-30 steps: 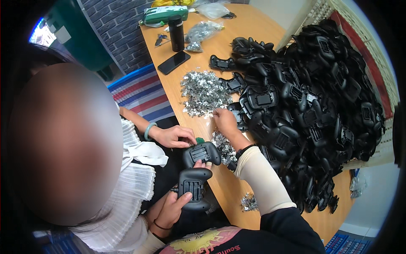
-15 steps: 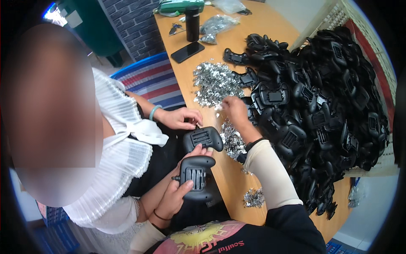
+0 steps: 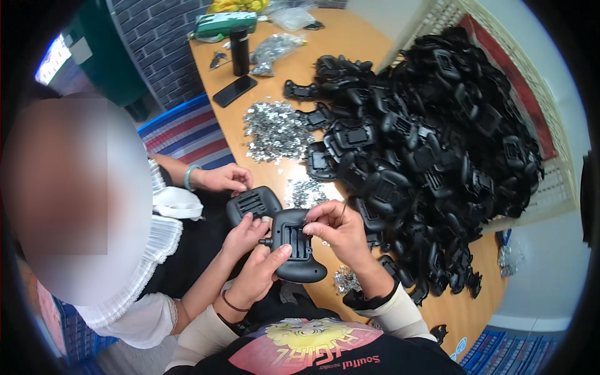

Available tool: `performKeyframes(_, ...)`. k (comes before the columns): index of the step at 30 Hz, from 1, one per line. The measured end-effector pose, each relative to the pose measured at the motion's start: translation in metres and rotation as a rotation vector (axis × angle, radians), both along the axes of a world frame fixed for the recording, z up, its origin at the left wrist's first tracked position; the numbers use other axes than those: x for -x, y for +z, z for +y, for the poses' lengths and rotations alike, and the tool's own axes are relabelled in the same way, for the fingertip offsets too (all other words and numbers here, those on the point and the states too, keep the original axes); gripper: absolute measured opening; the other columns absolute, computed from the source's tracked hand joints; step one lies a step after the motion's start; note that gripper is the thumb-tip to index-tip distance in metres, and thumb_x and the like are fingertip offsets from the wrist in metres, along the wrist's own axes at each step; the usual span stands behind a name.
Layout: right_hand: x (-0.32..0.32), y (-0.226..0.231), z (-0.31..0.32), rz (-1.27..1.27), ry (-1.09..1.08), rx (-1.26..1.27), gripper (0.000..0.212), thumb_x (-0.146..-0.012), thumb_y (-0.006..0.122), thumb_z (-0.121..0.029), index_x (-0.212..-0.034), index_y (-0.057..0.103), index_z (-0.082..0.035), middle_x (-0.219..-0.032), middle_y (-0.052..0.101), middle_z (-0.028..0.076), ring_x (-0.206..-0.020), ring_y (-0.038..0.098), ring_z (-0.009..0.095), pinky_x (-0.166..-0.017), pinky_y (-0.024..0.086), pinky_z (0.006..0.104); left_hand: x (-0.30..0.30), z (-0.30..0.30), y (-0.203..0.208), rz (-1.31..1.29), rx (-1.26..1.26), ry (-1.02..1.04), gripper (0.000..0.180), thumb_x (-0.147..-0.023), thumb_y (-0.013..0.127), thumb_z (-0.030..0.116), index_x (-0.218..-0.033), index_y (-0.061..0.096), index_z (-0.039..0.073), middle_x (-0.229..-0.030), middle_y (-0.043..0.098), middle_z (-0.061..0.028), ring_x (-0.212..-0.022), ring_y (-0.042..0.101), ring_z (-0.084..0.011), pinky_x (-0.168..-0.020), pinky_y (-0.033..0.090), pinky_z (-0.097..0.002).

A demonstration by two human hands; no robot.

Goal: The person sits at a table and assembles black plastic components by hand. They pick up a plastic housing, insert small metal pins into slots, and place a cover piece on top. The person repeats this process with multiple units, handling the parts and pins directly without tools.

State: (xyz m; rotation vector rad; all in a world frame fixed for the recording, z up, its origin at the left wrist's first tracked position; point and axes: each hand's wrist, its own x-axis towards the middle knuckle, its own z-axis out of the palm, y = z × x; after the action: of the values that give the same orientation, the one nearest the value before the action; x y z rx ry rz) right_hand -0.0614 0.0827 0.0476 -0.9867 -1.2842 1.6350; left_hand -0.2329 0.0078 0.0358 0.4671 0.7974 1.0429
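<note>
At the near edge of the long wooden table [image 3: 350, 56], the person wearing the camera is holding a black plastic housing with a slotted grille [image 3: 296, 250] just above the lap. Their left hand [image 3: 259, 275] is curling around its left side from below, thumb lying across the grille, so it is closed on the part. Their right hand [image 3: 337, 228] is sitting at the housing's upper right edge, fingertips pinched together on something small; I cannot tell what it is, though a thin sliver is sticking up by the fingers. To the left, a second person in a white pleated top is gripping another black grilled housing [image 3: 253, 203], one hand [image 3: 247, 232] touching its near edge and the other, with a pale bracelet at the wrist [image 3: 222, 178], resting just beyond it. A heap of small shiny metal pieces [image 3: 275, 131] is lying farther along the table, with a smaller scatter [image 3: 306, 190] just beyond the held housing. A large pile of black plastic housings [image 3: 425, 137] is filling the right side. At the far end a dark phone [image 3: 234, 90] and a black cylindrical bottle [image 3: 239, 50] are standing near each other.
</note>
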Motion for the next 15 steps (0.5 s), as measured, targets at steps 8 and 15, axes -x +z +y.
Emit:
performKeyframes(8, -0.023, 0.035, -0.038, -0.466, -0.207, -0.506, 0.023, -0.071, 0.073, 0.0, -0.092, 0.066, -0.003, -0.088, 0.062, 0.005, -0.064, 0.052, 0.007, -0.055, 0.042, 0.0208, -0.028, 0.004, 0.019, 0.069, -0.227, -0.177, 0.037, -0.093, 0.051, 0.021, -0.123, 0.042, 0.002, -0.108, 0.051, -0.003, -0.097, 0.049, -0.0076, -0.083, 0.043, -0.0236)
performKeyframes(15, -0.044, 0.048, -0.057, -0.524, -0.289, -0.675, 0.026, -0.067, 0.074, 0.001, -0.092, 0.067, -0.004, -0.088, 0.061, 0.006, -0.06, 0.05, 0.008, -0.053, 0.04, 0.0213, -0.043, 0.001, 0.024, 0.033, -0.27, -0.261, 0.037, -0.091, 0.052, 0.018, -0.122, 0.04, 0.0, -0.106, 0.054, -0.0068, -0.093, 0.057, -0.0109, -0.079, 0.05, -0.0264)
